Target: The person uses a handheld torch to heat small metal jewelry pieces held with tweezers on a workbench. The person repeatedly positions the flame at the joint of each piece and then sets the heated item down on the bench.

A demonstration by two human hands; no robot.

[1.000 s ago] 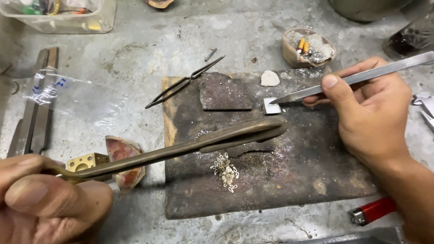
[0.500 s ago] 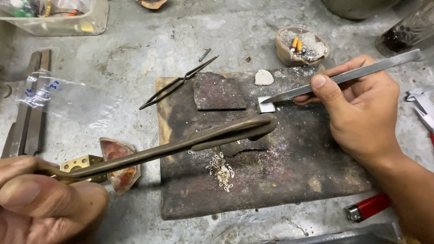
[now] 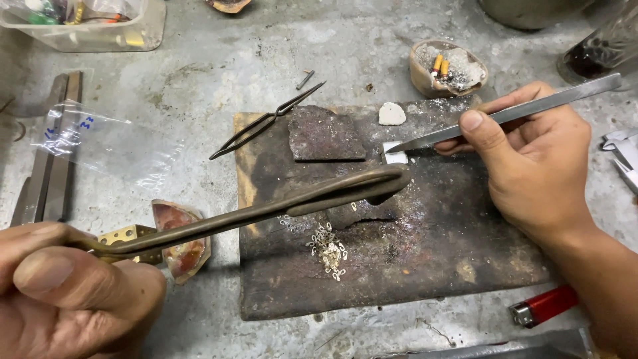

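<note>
Right hand [image 3: 538,166] grips steel tweezers [image 3: 505,116] — tips on a white chip [image 3: 395,157] at the charred board's [image 3: 465,252] top edge; left hand [image 3: 66,299] clasps a bronze torch [image 3: 279,203].

Only packaging near me: a clear plastic bag [image 3: 100,143] with blue handwriting, lying flat on the bench just above my left hand [image 3: 70,296]. Further up in the far corner there's a see-through plastic tub [image 3: 86,36] with colourful bits inside.
</note>
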